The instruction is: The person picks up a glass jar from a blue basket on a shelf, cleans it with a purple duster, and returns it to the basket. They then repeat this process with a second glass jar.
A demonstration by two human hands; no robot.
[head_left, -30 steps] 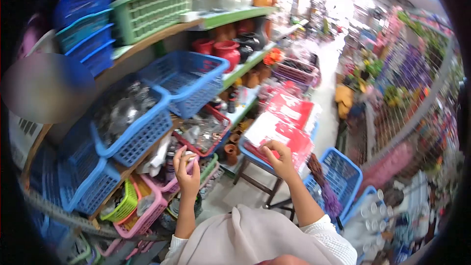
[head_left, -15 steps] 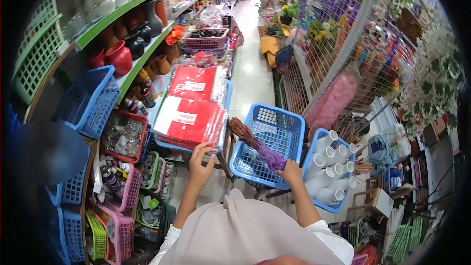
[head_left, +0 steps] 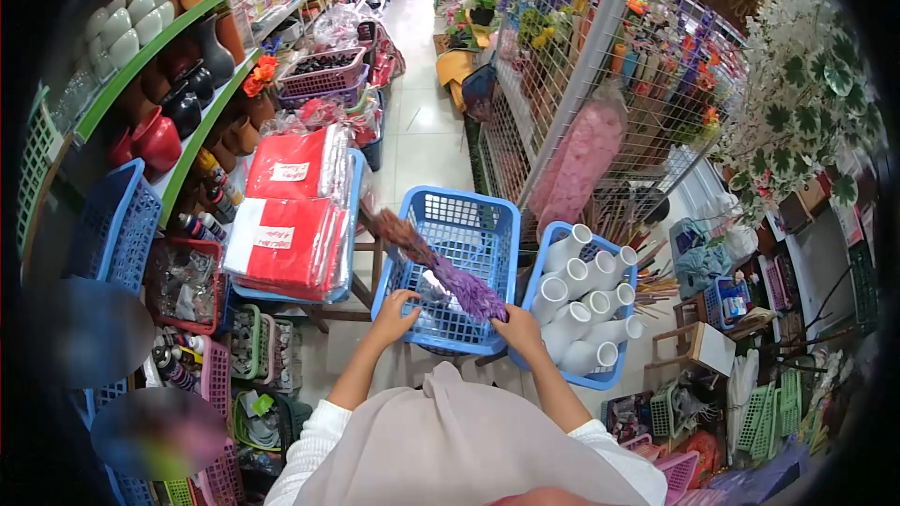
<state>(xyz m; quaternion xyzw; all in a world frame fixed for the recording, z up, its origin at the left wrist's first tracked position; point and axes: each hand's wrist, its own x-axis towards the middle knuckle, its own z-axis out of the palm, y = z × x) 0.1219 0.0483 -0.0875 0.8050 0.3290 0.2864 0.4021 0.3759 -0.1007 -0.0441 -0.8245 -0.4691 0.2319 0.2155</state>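
My right hand (head_left: 520, 330) is closed on the purple end of a bunch of dried stems (head_left: 466, 285). The bunch slants up to the left over a blue plastic basket (head_left: 514, 253), its brown end blurred by motion near the far left rim. My left hand (head_left: 394, 319) is at the basket's near left side, thumb and fingers apart with nothing between them. Something shiny and clear (head_left: 433, 287) shows in the basket below the bunch. Right of my right hand stands another blue basket (head_left: 600, 380) packed with white vases (head_left: 568, 325).
Packs of red and white cloth (head_left: 286, 244) lie stacked on the left, beside shelves of pots (head_left: 157, 139) and small baskets (head_left: 246, 342). A wire rack (head_left: 562, 98) with artificial flowers lines the right. The tiled aisle (head_left: 412, 122) runs ahead between them.
My left hand has moved from the red and white packs to the basket's near left side. The bunch remains in my right hand, and the view has shifted to the right.
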